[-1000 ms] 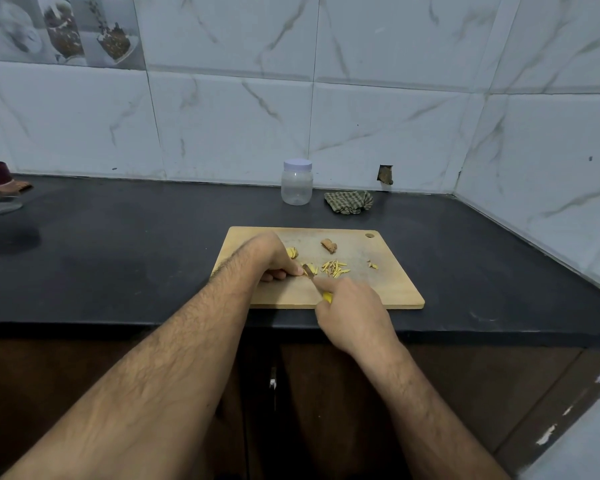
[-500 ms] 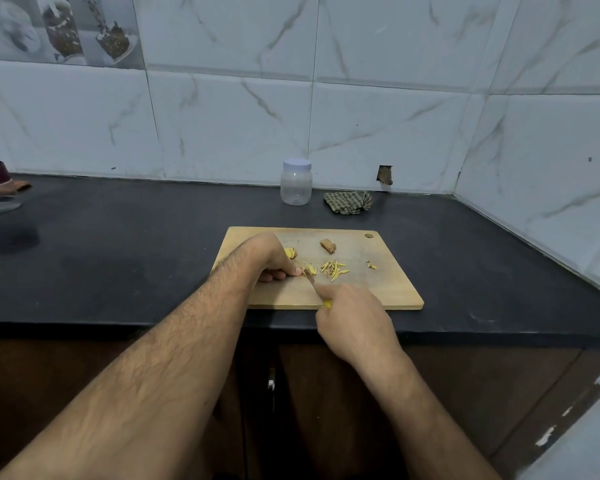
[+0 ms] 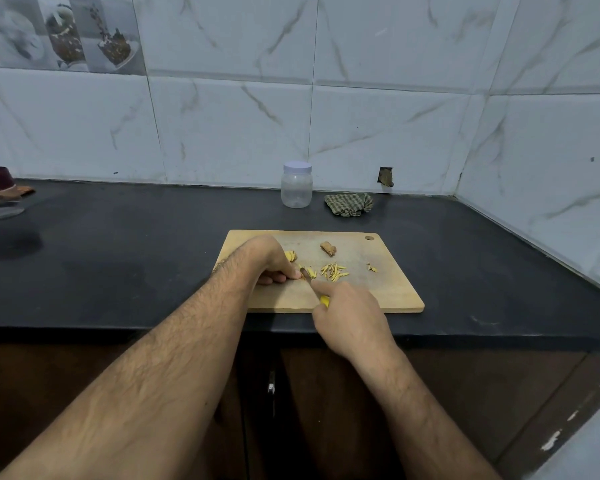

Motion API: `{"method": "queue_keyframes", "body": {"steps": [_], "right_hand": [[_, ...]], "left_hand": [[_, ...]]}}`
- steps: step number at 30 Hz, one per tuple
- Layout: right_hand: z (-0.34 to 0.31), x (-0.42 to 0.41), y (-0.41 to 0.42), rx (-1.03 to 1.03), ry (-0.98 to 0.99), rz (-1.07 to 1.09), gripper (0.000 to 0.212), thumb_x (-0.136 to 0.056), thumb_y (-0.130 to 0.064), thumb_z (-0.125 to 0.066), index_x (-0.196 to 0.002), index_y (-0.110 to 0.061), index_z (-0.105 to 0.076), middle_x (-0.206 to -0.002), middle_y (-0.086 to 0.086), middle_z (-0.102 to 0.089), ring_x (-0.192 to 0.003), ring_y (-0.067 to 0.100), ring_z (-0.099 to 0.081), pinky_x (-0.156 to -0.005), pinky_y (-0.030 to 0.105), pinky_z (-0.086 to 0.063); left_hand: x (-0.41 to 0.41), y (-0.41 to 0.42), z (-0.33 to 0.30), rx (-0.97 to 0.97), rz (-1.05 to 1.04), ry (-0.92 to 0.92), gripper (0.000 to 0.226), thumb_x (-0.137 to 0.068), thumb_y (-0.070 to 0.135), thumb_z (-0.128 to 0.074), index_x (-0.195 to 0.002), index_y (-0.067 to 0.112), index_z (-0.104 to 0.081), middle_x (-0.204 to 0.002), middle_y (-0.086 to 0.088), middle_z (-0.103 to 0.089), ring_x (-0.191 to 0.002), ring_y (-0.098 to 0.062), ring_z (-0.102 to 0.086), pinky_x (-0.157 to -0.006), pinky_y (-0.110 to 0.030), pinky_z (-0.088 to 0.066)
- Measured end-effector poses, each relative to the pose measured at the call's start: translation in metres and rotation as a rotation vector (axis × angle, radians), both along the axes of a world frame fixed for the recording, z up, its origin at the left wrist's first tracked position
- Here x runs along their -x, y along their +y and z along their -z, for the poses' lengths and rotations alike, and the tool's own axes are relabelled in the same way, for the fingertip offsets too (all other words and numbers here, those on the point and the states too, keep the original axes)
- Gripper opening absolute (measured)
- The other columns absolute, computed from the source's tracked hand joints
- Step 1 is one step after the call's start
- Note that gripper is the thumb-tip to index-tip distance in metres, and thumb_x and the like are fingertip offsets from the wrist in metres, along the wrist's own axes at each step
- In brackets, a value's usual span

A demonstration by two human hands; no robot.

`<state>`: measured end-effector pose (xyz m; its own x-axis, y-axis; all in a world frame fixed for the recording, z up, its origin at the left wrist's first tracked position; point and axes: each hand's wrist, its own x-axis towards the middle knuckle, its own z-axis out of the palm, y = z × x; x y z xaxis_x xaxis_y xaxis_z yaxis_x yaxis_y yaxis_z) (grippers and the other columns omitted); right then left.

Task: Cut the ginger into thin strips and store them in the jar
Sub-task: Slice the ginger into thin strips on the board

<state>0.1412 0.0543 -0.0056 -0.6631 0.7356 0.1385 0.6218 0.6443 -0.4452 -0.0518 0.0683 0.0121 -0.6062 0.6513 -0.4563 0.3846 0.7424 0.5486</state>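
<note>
left hand (image 3: 269,263) fingers curled, pinning ginger (image 3: 305,271) on board (image 3: 388,292) | right hand (image 3: 350,317) fingers wrapped around knife (image 3: 314,289) | jar (image 3: 296,185) capped on counter (image 3: 136,254)

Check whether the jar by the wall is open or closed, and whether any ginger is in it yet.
Closed and empty: the jar stands upright with its pale lid on, its clear body showing nothing inside.

Two bare forearms (hairy), no sleeves, no rings
</note>
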Motion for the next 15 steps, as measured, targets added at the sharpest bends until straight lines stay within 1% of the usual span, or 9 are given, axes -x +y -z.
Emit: {"method": "queue_keyframes", "body": {"steps": [4, 9, 13, 15], "right_hand": [[-0.001, 0.002, 0.001, -0.006, -0.014, -0.006, 0.051, -0.095, -0.02, -0.048, -0.145, -0.034, -0.049, -0.139, -0.003, -0.058, -0.121, 0.019, -0.055, -0.096, 0.032, -0.048], [-0.005, 0.004, 0.005, 0.008, -0.048, -0.02, 0.052, -0.094, -0.019, -0.049, -0.143, -0.034, -0.051, -0.137, -0.001, -0.059, -0.121, 0.021, -0.055, -0.096, 0.031, -0.047], [-0.012, 0.007, 0.006, 0.02, -0.062, -0.033, 0.051, -0.093, -0.018, -0.05, -0.142, -0.033, -0.052, -0.138, 0.0, -0.058, -0.124, 0.021, -0.053, -0.098, 0.031, -0.046], [-0.012, 0.007, 0.005, 0.028, -0.053, -0.033, 0.052, -0.093, -0.018, -0.049, -0.142, -0.033, -0.052, -0.138, 0.001, -0.058, -0.123, 0.022, -0.053, -0.098, 0.032, -0.046]], "left_hand": [[0.0, 0.0, 0.0, 0.012, -0.005, 0.007, 0.022, -0.087, 0.031, -0.072, -0.075, 0.019, -0.058, -0.065, 0.005, -0.055, -0.061, -0.007, -0.047, -0.054, -0.019, -0.041], [-0.001, 0.0, -0.001, 0.015, -0.004, 0.003, 0.019, -0.088, 0.03, -0.072, -0.079, 0.019, -0.06, -0.065, 0.005, -0.055, -0.063, -0.006, -0.048, -0.053, -0.019, -0.042], [-0.002, -0.001, -0.003, 0.006, -0.003, -0.008, 0.013, -0.088, 0.03, -0.071, -0.094, 0.019, -0.064, -0.067, 0.005, -0.056, -0.065, -0.006, -0.049, -0.055, -0.019, -0.042], [-0.002, -0.001, -0.003, 0.009, -0.006, -0.014, 0.013, -0.089, 0.03, -0.07, -0.095, 0.019, -0.065, -0.067, 0.006, -0.055, -0.065, -0.005, -0.048, -0.055, -0.019, -0.041]]}}
